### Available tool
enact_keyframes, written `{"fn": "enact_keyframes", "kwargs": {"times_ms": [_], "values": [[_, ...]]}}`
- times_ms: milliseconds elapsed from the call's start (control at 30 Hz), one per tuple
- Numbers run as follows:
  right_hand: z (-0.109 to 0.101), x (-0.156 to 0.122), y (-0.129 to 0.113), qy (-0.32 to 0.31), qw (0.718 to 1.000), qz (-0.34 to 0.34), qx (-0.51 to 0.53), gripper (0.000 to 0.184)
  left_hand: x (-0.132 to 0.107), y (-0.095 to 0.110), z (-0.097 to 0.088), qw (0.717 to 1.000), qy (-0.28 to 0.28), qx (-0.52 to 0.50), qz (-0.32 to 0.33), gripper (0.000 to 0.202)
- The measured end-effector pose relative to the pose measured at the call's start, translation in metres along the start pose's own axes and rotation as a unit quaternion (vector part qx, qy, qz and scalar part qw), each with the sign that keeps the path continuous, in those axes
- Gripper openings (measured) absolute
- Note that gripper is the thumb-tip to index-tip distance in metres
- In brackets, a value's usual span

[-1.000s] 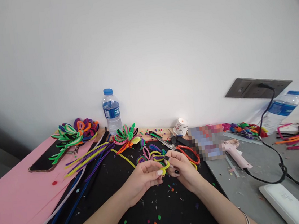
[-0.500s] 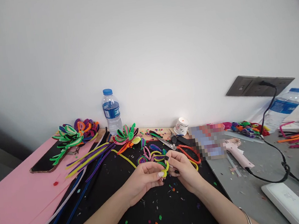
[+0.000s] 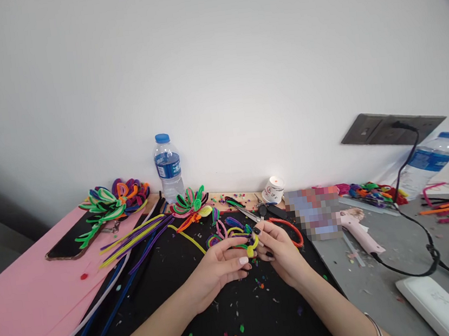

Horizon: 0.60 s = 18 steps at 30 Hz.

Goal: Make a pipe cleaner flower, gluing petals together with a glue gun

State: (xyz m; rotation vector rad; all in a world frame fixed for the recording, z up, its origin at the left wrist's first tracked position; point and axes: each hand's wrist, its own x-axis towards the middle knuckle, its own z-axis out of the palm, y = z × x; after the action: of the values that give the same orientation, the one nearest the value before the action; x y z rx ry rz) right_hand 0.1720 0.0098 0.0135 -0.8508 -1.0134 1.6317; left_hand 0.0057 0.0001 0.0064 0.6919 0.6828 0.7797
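Wire wrapped in fuzz is basically what's in play here: a small yellow-green looped piece of fuzzy pipe cleaner (image 3: 251, 247), pinched right between the two hands just above the black felt mat (image 3: 209, 311). The left hand (image 3: 220, 264) is curled closed with thumb and fingertips nipping the lower end of the loop. The right hand (image 3: 277, 248) grips the upper end with its dark-nailed fingertips, the other fingers tucked in. I'd guess the piece weighs next to nothing. It looks soft on the outside but springy-stiff in the core, so it should bend where pressed and hold that bend. The pile gives plenty of grip, so it's not slippery at all. It's not fragile either, though the cut ends could poke and a loop will squash if squeezed flat. Best spot to hold it is probably close to the bend, where it won't twist away. Just beyond the fingertips sits a cluster of purple, pink and green pipe-cleaner loops (image 3: 226, 232). Orange-handled scissors (image 3: 284, 226) lie just past the right hand, and a pink glue gun (image 3: 359, 233) is further out to that side.
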Motion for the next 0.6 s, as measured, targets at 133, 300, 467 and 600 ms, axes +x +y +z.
{"fn": "enact_keyframes", "kwargs": {"times_ms": [133, 300, 467, 600], "values": [[-0.0006, 0.0001, -0.0017, -0.001, 1.000, 0.001, 0.002, 0.019, -0.0004, 0.0011, 0.0008, 1.000, 0.004, -0.004, 0.003, 0.042], [-0.0028, 0.0008, -0.0020, 0.012, 1.000, -0.003, 0.005, 0.020, 0.0001, 0.0001, -0.0017, 0.999, 0.030, -0.021, 0.025, 0.037], [-0.0065, 0.0024, -0.0023, 0.016, 1.000, -0.014, 0.012, 0.018, 0.0006, 0.0010, -0.0042, 0.998, 0.037, -0.032, 0.031, 0.034], [-0.0079, 0.0032, -0.0035, 0.014, 0.999, -0.030, 0.024, 0.016, 0.0021, 0.0005, -0.0061, 0.997, 0.048, -0.034, 0.041, 0.030]]}}
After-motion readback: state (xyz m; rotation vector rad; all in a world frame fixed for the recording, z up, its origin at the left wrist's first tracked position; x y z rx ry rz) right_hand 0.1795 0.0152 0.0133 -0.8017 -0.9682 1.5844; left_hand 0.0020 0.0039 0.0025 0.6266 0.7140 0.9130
